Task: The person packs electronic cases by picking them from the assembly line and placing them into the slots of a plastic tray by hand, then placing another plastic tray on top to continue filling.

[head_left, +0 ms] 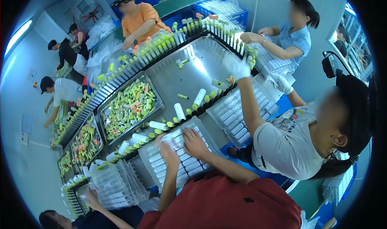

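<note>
A clear plastic tray [144, 151] packed with rows of white cylindrical tubes [189, 164] lies in front of me at the bench edge. Over its left far part is my left hand [169, 151], its fingers smeared by motion; a whitish patch beside them cannot be made out. My right hand [195, 143] rests on the tubes toward the tray's far side, fingers spread and slightly bent. Just past the tray runs a dark rack [164, 126] holding yellow-green capped pieces. White tubes stand or lean along it, one upright tube [179, 111] among them.
Metal trays [159, 104] heaped with green and orange small pieces sit on the steel bench [169, 73]. A co-worker's gloved hand [237, 67] reaches over from the right, beside another tube tray [242, 112]. Stacked trays [117, 184] and a co-worker's hand [92, 198] are at left.
</note>
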Available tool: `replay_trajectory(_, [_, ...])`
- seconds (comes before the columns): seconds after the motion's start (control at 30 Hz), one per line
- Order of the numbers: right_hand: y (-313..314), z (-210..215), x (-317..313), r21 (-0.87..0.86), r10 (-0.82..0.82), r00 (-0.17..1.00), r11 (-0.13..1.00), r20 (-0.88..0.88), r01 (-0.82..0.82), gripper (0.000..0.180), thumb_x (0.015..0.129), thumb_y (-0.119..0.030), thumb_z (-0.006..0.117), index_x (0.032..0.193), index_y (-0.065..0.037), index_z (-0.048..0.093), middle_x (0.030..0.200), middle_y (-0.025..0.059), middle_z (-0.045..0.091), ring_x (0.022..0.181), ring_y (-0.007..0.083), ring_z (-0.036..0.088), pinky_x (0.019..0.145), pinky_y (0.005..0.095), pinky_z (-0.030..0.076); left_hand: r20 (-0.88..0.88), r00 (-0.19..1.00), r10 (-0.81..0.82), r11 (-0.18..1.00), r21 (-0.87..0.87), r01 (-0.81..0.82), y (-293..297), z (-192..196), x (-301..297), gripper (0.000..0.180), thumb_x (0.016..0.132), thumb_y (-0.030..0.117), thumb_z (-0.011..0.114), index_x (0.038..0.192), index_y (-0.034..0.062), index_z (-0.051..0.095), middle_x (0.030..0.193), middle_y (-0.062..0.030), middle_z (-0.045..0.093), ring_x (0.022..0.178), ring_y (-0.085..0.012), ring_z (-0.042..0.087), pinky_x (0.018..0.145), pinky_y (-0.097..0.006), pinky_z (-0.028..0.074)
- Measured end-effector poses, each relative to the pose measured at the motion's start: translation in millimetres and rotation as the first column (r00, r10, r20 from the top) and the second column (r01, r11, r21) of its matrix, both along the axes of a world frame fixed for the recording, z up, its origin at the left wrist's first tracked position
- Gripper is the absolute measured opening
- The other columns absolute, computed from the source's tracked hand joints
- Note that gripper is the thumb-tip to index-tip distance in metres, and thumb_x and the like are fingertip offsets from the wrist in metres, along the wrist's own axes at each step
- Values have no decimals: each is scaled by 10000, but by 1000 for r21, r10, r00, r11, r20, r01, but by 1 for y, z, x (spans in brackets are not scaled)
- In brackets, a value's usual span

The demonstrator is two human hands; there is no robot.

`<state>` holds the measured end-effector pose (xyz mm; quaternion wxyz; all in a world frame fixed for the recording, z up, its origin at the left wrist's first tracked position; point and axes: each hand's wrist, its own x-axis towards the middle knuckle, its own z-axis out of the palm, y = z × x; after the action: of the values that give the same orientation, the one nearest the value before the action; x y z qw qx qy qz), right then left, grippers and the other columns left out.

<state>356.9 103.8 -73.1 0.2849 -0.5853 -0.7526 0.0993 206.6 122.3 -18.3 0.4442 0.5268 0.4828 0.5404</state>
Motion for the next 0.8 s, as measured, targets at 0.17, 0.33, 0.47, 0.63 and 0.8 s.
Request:
replay_trajectory(0.17, [-4, -31, 3, -102, -52, 946, 995, -320, 21, 488, 986, -274, 659, 1385, 0, 597, 1363, 268, 650, 1337, 428, 580, 1173, 509, 413, -241, 889, -390, 921, -98, 377, 34, 53, 120, 320, 1172, 278, 464, 1220, -10, 595, 853, -118, 738, 697, -213, 727, 679, -364, 574])
replay_trajectory(0.33, [-1, 13, 0, -52, 12, 984, 998, -179, -22, 498, 964, -312, 667, 1359, -12, 625, 1401, 253, 649, 1345, 440, 568, 1181, 554, 386, -420, 906, -50, 998, 18, 63, 97, 47, 151, 452, 1093, 390, 637, 1240, -36, 667, 956, -251, 765, 894, -434, 754, 791, -487, 567])
replay_trajectory(0.47, [-1, 1, 7, 22, 49, 996, 999, -73, -47, 529, 957, -350, 682, 1378, -32, 641, 1418, 210, 653, 1400, 425, 516, 1203, 551, 366, -445, 895, 18, 990, 135, 48, 112, 57, 160, 404, 1080, 328, 658, 1194, -59, 660, 923, -284, 758, 890, -483, 737, 776, -554, 563])
replay_trajectory(0.63, [-1, 4, 1, -64, 90, 985, 993, -146, -100, 519, 944, -326, 693, 1366, -28, 644, 1415, 203, 647, 1376, 428, 527, 1211, 542, 354, -737, 665, 125, 950, 283, 135, 129, 12, 155, 334, 1034, 302, 712, 1144, -9, 652, 934, -218, 751, 823, -422, 761, 740, -504, 610])
replay_trajectory(0.8, [-5, -1, -9, 50, -279, 960, 959, 11, 279, 417, 926, -259, 692, 1260, -13, 652, 1346, 199, 628, 1306, 417, 545, 1165, 587, 359, -850, 478, 223, 911, 356, 209, 115, 3, 114, 303, 1005, 249, 731, 1167, 31, 597, 1057, -145, 732, 890, -339, 763, 694, -418, 640])
